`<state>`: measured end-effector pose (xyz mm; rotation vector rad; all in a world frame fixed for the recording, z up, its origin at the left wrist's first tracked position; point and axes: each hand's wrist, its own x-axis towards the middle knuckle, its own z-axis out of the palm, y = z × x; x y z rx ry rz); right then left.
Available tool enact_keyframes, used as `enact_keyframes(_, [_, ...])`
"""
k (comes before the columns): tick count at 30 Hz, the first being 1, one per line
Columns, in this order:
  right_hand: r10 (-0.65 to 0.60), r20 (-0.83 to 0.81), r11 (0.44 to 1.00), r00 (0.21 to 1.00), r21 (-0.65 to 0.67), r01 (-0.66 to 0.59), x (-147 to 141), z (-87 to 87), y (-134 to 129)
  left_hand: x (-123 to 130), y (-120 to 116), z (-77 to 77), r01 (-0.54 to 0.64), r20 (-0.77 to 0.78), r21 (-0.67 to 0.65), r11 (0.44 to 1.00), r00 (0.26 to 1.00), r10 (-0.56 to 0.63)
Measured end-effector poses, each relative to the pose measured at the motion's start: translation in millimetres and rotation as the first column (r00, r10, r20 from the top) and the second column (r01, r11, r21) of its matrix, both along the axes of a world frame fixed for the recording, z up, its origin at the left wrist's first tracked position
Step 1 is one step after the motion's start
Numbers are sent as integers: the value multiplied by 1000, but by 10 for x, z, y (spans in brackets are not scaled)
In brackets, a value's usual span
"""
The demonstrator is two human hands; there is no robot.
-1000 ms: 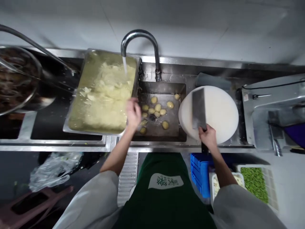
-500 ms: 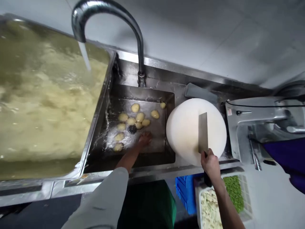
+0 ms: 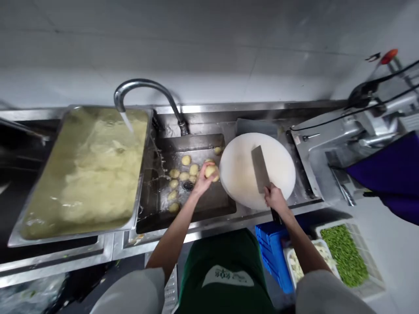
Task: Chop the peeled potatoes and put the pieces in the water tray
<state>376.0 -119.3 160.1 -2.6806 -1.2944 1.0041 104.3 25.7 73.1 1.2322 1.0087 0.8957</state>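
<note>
My left hand (image 3: 203,182) is closed around a peeled potato (image 3: 211,171), lifted above the sink (image 3: 212,203) near the edge of the round board. Several other peeled potatoes (image 3: 184,176) lie on the sink bottom around the dark drain (image 3: 187,186). In my right hand (image 3: 275,197) is the black handle of a cleaver (image 3: 260,168). Its broad blade rests over the thick white round cutting board (image 3: 240,159), pointing up and to the left. Fingers of the right hand wrap the handle at the board's near edge.
Water runs from a curved tap (image 3: 147,83) into a large metal tray (image 3: 139,205) of pale pieces in water. A grey block-like thing (image 3: 257,127) sits behind the board. Below right are a blue crate (image 3: 271,253) and a basket of chopped greens (image 3: 343,253). Machinery (image 3: 369,131) stands at right.
My left hand has risen from the sink bottom with a potato in it. My right hand still grips the cleaver, its blade now tilted further left. The camera view has shifted.
</note>
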Motion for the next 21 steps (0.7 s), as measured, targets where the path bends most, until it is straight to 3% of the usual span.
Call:
enact_keyframes(1, [28, -8, 1000, 1000, -6, -28, 47, 30, 7, 225, -25, 139, 40, -84, 199, 979, 996, -24])
enact_keyframes(2, [76, 21, 997, 997, -7, -76, 100, 67, 7, 465, -64, 232, 97, -169, 375, 922, 985, -35])
enact_keyframes(4, [190, 135, 982, 973, -25, -188, 223, 148, -25, 939, -178, 277, 236, -320, 575, 783, 946, -50])
enact_keyframes(6, [270, 192, 963, 944, -66, -262, 367, 212, -102, 1325, -325, 173, 382, -456, 588, 713, 885, -98])
enact_keyframes(8, [315, 171, 948, 934, -104, -301, 520, 232, -210, 1558, -477, 10, 441, -518, 551, 708, 847, -124])
enact_keyframes(10, [360, 146, 931, 922, -126, -343, 663, 205, -322, 1643, -604, -130, 403, -495, 569, 717, 864, -93])
enact_keyframes(12, [410, 118, 908, 904, -139, -394, 777, 155, -410, 1640, -687, -209, 293, -430, 643, 708, 903, 17])
enact_keyframes(15, [476, 100, 875, 874, -151, -459, 868, 126, -492, 1600, -733, -246, 164, -373, 776, 609, 898, 235])
enact_keyframes(21, [572, 106, 816, 813, -171, -552, 856, 390, -701, 1602, -740, -225, 293, -449, 854, 430, 832, 325])
